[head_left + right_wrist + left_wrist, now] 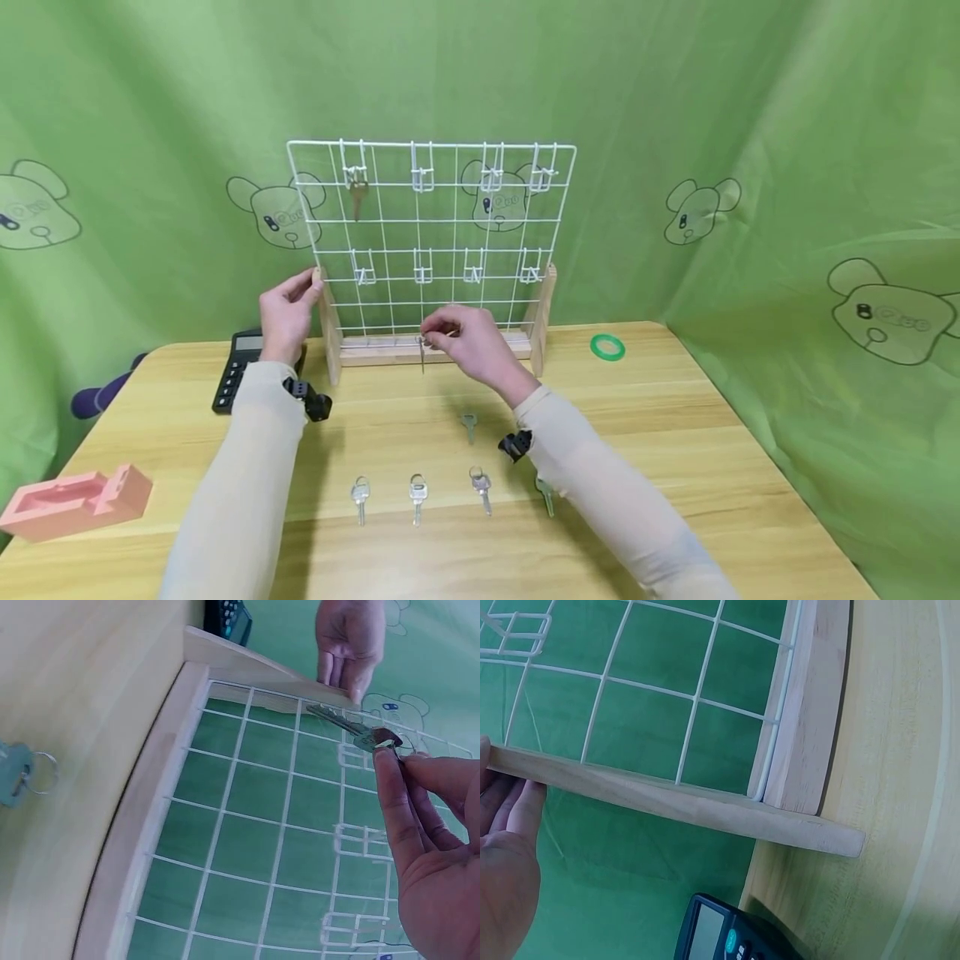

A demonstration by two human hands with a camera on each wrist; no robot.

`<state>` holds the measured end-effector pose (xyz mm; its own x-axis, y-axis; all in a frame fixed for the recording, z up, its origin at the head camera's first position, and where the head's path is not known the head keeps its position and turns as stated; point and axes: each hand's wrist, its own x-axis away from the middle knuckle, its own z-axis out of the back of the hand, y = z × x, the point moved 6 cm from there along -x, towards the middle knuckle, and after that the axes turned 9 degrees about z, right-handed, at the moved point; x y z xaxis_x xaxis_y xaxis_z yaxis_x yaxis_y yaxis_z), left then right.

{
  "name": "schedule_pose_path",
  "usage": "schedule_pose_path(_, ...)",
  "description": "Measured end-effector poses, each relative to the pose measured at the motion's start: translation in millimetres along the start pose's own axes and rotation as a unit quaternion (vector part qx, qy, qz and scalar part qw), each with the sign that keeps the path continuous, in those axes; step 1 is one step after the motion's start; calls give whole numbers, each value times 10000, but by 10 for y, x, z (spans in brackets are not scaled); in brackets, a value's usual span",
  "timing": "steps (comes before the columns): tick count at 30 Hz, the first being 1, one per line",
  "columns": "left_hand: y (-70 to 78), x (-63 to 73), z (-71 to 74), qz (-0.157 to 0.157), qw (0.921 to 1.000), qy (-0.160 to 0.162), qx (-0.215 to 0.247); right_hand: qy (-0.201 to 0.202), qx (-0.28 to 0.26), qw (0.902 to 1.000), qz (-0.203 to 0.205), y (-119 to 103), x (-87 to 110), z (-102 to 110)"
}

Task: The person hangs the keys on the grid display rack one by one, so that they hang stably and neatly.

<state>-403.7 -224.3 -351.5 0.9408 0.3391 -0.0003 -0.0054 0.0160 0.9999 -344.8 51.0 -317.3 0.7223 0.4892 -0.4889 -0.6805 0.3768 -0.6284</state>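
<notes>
My right hand [471, 340] pinches a key [352, 729] by its ring between thumb and fingers, in front of the lower part of a white wire grid rack [432, 221]. In the head view that key [422, 357] hangs blade down. With my left hand [288, 312] I grip the top of the rack's left wooden upright [660, 799]. Another key [358, 198] hangs on the top-left hook. Hooks in two rows line the grid. Several keys with rings lie on the table, among them one [417, 498] in the front row and one [468, 425] nearer the rack.
A black calculator [238, 367] lies beside the left forearm. At the table's left front is a pink block-shaped holder [78, 502]. To the right of the rack lies a green ring [607, 347]. Green curtain [637, 100] surrounds the wooden table [660, 450].
</notes>
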Motion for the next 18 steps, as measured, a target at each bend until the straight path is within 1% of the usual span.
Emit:
schedule_pose_path(3,3,12,5,8,10000,18,-1,59,80,9999,33,-39,-62,71)
schedule_pose_path(11,-10,22,11,-10,10000,43,38,209,155,9997,-41,-175,-252,284)
schedule_pose_path(18,-1,16,-1,-35,10000,35,28,375,157,9991,-72,-278,-364,420)
